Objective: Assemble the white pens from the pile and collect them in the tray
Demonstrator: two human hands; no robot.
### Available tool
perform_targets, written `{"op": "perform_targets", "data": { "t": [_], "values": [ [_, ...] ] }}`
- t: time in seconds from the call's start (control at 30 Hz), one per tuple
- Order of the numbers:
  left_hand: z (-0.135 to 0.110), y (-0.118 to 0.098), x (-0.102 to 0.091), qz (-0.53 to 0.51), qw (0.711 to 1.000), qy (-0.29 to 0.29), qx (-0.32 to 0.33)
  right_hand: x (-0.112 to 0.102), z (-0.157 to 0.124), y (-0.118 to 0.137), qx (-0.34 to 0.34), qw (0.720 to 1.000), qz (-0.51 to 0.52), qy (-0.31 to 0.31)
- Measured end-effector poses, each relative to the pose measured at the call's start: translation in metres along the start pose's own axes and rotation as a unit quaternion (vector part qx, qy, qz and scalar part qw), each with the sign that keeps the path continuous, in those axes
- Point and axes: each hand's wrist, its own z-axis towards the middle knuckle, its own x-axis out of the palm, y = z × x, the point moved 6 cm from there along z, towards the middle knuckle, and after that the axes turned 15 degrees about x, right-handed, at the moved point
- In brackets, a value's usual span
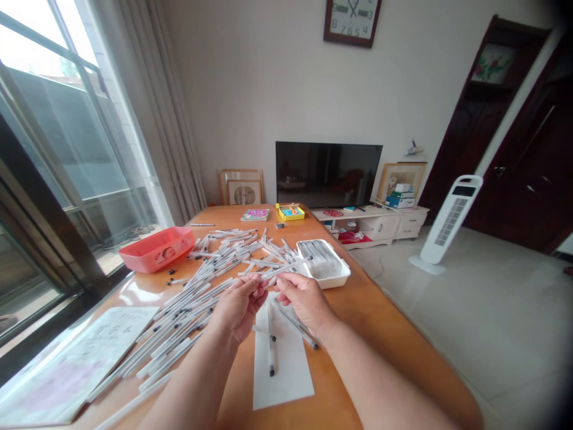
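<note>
Left hand is pinching a pen before me, probably for keeping it steady; right hand is meeting it with bent fingers, but I cannot tell whether these are clamping. Below, white paper is lying under several small pieces, perhaps marking a working place. Beyond the right hand, the white tray is keeping pens side by side, maybe for order, while loose pens are covering the left tabletop, seemingly within reach.

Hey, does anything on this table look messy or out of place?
Yes: many pens lie strewn at mixed angles, unlike those lined up in the white tray. A few small black pieces, perhaps caps, sit loose near the red basket.
</note>
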Motion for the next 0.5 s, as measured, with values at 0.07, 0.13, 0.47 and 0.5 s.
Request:
{"op": "perform_targets", "data": {
  "t": [0.07, 0.13, 0.47, 0.5],
  "values": [
    [-0.006, 0.002, 0.006, 0.016, 1.0, 0.015, -0.016, 0.003, -0.001, 0.001, -0.018, 1.0, -0.023, -0.011],
    [-0.012, 0.003, 0.011, 0.046, 0.998, 0.037, -0.026, 0.002, -0.002, 0.003, -0.029, 0.999, -0.02, -0.021],
    [-0.008, -0.008, 0.004, 0.181, 0.981, 0.053, 0.036, -0.033, -0.009, 0.034, -0.06, 0.984, -0.048, -0.163],
    [-0.006, -0.009, 0.001, 0.177, 0.982, 0.047, 0.039, -0.038, -0.009, 0.039, -0.067, 0.979, -0.059, -0.183]
  ]
}}
